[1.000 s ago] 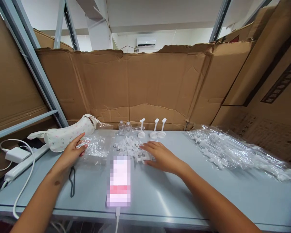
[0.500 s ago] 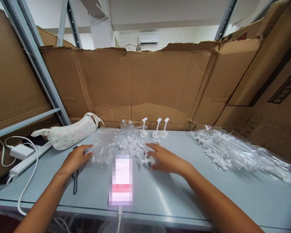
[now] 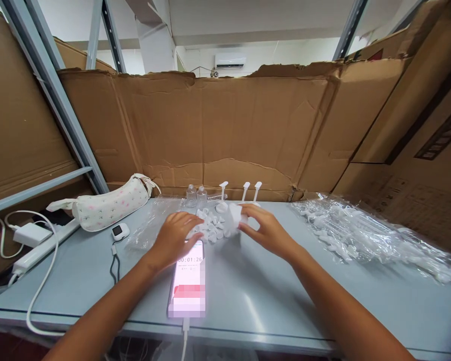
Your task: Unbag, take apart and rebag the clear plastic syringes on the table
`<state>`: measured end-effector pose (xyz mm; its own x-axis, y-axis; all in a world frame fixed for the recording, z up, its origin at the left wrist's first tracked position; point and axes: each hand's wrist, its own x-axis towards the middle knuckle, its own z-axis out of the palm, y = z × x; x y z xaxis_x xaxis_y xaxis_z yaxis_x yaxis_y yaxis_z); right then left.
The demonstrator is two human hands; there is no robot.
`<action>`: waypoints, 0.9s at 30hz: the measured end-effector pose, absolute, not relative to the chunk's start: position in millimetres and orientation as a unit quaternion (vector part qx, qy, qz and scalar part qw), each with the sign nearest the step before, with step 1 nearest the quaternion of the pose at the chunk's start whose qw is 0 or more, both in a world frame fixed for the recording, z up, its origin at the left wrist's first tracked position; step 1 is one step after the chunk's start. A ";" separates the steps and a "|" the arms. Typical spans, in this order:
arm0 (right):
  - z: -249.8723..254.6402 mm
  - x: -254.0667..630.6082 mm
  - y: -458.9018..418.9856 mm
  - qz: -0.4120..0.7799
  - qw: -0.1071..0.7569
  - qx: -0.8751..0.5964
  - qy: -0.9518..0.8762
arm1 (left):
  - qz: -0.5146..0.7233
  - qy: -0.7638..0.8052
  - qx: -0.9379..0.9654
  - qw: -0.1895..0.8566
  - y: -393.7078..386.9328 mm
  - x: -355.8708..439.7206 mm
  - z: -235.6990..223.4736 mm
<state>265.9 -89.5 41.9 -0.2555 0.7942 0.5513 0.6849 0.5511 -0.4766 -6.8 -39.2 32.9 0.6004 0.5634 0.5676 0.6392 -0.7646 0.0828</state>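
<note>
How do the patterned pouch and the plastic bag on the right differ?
The patterned pouch is opaque, with small coloured marks; the plastic bag is clear and shows white pieces inside. The pouch looks plump and fairly smooth, the plastic bag crinkled. Both rest on the grey table.

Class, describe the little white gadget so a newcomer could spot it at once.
On the grey tabletop, find the patterned pouch towards the left. Just in front of it lies a small, rounded white gadget, with a dark cord on its near side. Unlike the white adapter further left, it has a small dark screen.
</note>
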 end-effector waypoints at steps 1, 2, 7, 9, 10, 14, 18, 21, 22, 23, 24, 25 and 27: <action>44.1 264.8 -90.2 0.079 0.427 -0.463 -0.772 | -0.288 -0.319 -0.902 0.055 -40.9 3.7 33.0; 46.1 263.4 -90.8 0.098 0.469 -0.459 -0.748 | -0.281 -0.304 -0.909 0.045 -42.7 13.6 33.2; 49.4 256.9 -89.5 0.300 0.637 -0.416 -0.576 | -0.217 -0.281 -0.935 -0.023 -53.4 51.7 40.6; 48.8 256.8 -87.1 0.355 0.672 -0.388 -0.522 | -0.204 -0.308 -0.928 -0.051 -55.7 61.0 43.8; 48.6 257.3 -85.9 0.375 0.685 -0.374 -0.501 | -0.209 -0.327 -0.919 -0.063 -55.8 64.0 44.4; 48.0 259.4 -83.3 0.450 0.678 -0.328 -0.480 | -0.249 -0.390 -0.884 -0.070 -50.6 64.5 39.4; 44.3 259.4 -81.7 0.475 0.672 -0.343 -0.453 | -0.262 -0.379 -0.886 0.052 -44.4 54.7 26.4; 37.6 259.3 -78.4 0.490 0.667 -0.374 -0.419 | -0.272 -0.341 -0.893 0.111 -43.7 49.6 18.0; 35.0 259.3 -77.0 0.496 0.664 -0.379 -0.411 | -0.271 -0.332 -0.896 0.119 -44.0 48.6 16.2; 32.4 259.4 -75.6 0.502 0.662 -0.381 -0.405 | -0.269 -0.325 -0.898 0.125 -44.1 47.9 14.9; 30.2 259.4 -74.2 0.508 0.661 -0.381 -0.399 | -0.267 -0.320 -0.900 0.129 -44.2 47.3 14.1; 28.3 259.4 -73.0 0.513 0.660 -0.379 -0.397 | -0.266 -0.317 -0.901 0.131 -44.1 46.6 13.7; 26.2 259.3 -71.2 0.517 0.657 -0.372 -0.403 | -0.270 -0.319 -0.901 0.120 -44.0 45.0 13.7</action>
